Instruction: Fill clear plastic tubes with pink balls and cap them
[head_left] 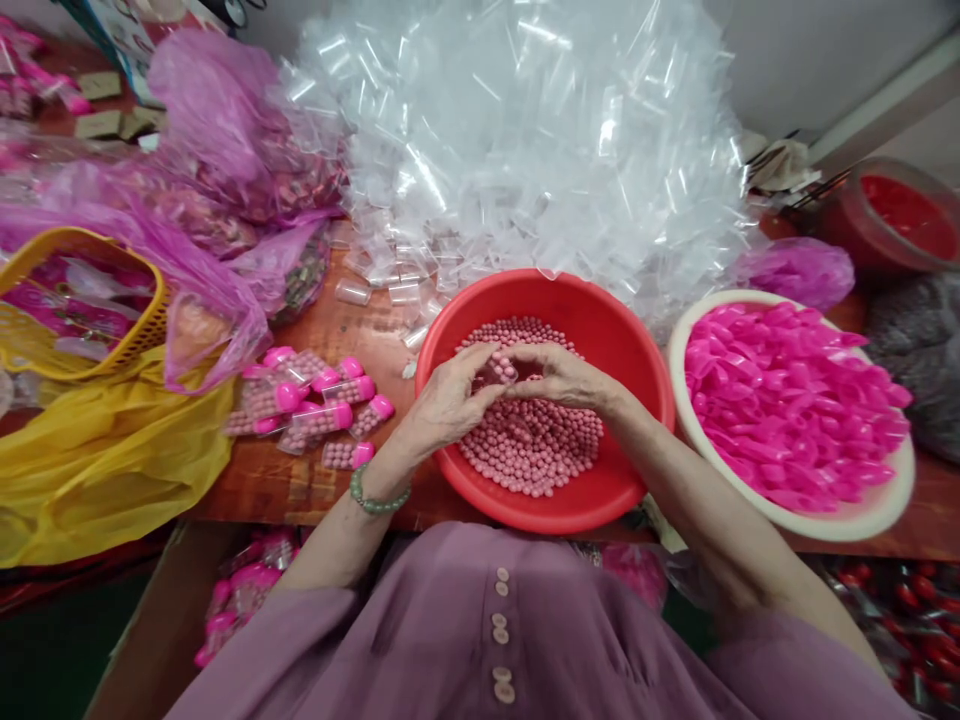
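Observation:
Over the red basin [652,350], my left hand [454,392] is closed around a small clear plastic tube [501,368] with pink beads in it. My right hand [566,375] meets it from the other side, thumb and fingers bent in at the tube's end. The fingertips of both hands nearly touch and hide part of the tube. Below the hands, many loose pink beads [525,450] lie in the basin. On the table to the left is a loose pile of filled tubes [307,400] with bright pink caps.
A white basin [911,490] of pink plastic caps [795,400] stands on the right. Behind rises a big heap of clear tubes [525,150]. At left are a yellow basket [142,330], a yellow bag [112,460] and purple bags [217,110]. The table's front edge runs close to my body.

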